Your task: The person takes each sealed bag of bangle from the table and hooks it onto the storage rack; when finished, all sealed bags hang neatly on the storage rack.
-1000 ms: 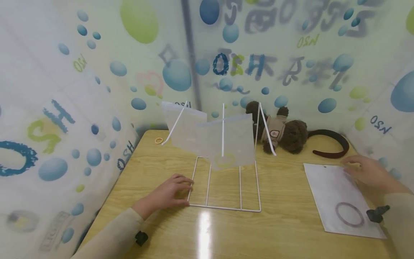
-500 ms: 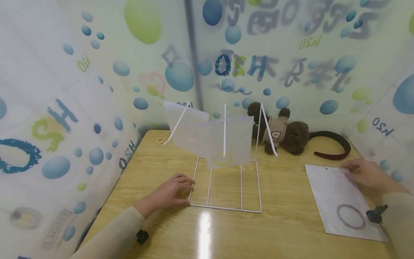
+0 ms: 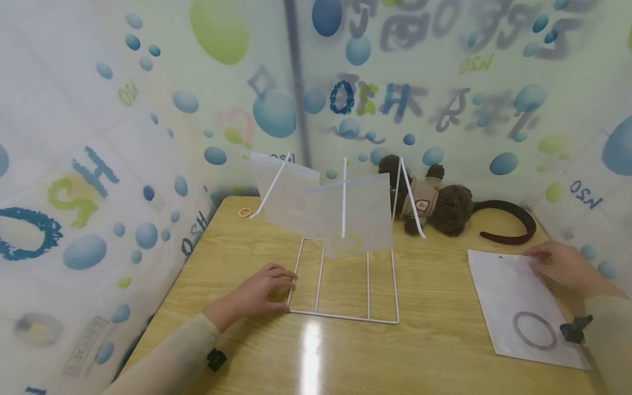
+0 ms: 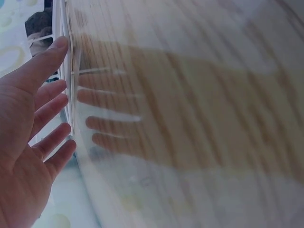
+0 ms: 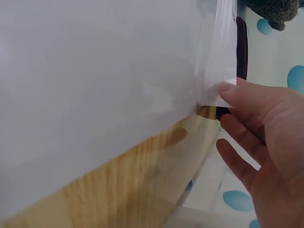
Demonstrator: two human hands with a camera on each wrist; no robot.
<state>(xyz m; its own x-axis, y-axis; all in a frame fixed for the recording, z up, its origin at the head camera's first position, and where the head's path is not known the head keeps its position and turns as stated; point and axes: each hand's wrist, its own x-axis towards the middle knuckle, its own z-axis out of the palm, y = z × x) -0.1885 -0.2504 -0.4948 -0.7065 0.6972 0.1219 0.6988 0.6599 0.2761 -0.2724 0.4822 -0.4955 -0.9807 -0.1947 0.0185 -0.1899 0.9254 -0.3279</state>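
Observation:
A white wire rack (image 3: 345,318) stands on the table, its upright prongs rising behind the base. Two translucent zip bags hang at the prongs: a left bag (image 3: 283,192), and a front bag (image 3: 367,214) with a yellowish ring showing through it. At the base's left side, my left hand (image 3: 254,293) rests with fingers extended, the fingertips touching the wire. Over on the right lies a larger white zip bag (image 3: 513,291) with a greyish ring (image 3: 535,312) showing through. My right hand (image 5: 266,128) pinches this bag's upper right corner between thumb and index finger.
A brown plush bear (image 3: 449,208) lies on its side behind the rack. To its right is a dark headband (image 3: 523,219). A small yellow ring (image 3: 244,212) lies at the back left. Patterned curtains (image 3: 148,137) enclose the table (image 3: 424,351) on three sides.
The view has shifted slightly. Both hands keep their places, left at the rack and right on the bag corner; the hanging bags sway a little.

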